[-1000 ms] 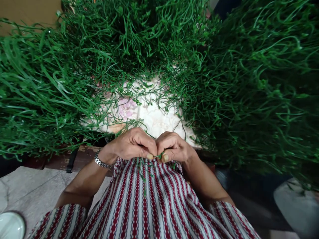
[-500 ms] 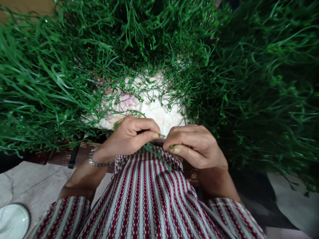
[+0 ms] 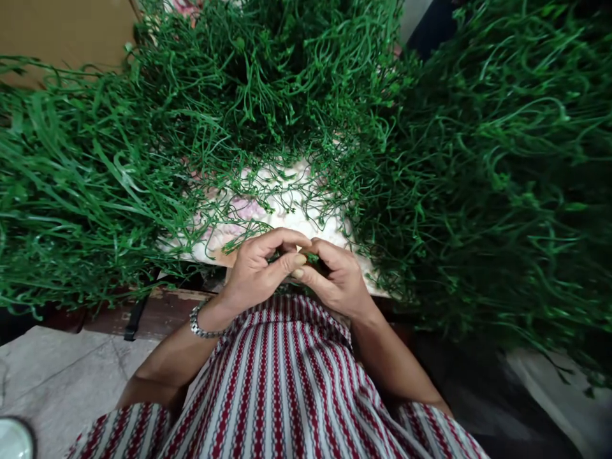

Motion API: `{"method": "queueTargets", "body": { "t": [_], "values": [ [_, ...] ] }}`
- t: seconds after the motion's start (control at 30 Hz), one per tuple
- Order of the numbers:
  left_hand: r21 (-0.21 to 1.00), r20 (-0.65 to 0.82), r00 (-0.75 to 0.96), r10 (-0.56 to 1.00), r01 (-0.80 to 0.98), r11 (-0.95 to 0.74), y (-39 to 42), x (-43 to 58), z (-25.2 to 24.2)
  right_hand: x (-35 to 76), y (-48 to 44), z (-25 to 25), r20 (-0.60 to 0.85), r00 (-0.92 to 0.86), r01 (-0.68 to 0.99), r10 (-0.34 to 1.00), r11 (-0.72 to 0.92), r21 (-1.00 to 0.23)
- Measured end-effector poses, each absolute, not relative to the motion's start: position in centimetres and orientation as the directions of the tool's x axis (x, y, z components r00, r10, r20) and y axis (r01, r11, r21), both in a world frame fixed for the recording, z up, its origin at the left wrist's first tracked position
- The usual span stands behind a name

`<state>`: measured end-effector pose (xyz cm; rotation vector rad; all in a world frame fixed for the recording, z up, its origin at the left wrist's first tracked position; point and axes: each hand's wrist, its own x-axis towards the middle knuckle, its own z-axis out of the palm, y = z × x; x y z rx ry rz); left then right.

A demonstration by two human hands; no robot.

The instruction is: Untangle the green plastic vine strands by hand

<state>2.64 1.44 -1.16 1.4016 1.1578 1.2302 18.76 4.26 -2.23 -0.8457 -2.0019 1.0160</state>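
Observation:
My left hand (image 3: 261,264), a bracelet at its wrist, and my right hand (image 3: 337,277) meet close above my lap. Thumbs and fingertips of both are pinched together and touch. A bit of thin green stem (image 3: 312,257) shows between them; most of it is hidden behind the fingers. Just beyond lies a pale flowered cloth (image 3: 299,223), with loose green stems scattered over its far part. The nearest strands reach the back of my left hand.
Big heaps of thin green stems stand on the left (image 3: 86,178), at the back (image 3: 287,57) and on the right (image 3: 492,191). A brown panel (image 3: 67,32) is at the far left. A white round object (image 3: 14,440) sits on the floor at the lower left.
My right hand has moved left and its fingertips now meet those of my left hand, where a gap was before. The view has tilted up slightly.

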Motion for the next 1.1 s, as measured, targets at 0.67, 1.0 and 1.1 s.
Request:
{"method": "queueTargets", "body": {
  "t": [0.67,1.0,1.1],
  "values": [
    [0.828,0.16,0.586,0.794,0.359,-0.431,0.8,1.1,-0.7,21.1,4.9,-0.3,0.176,-0.884,0.124,0.433,0.579,-0.806],
    [0.93,0.029,0.203,0.979,0.353,-0.1,1.1,2.3,-0.9,18.9,3.1,-2.8,0.287,-0.402,0.145,0.869,0.37,-0.918],
    [0.934,0.065,0.213,0.975,0.33,-0.135,1.1,2.4,-1.4,18.6,2.6,-3.2,0.219,-0.361,0.03,0.907,0.246,-0.969]
  ]
}}
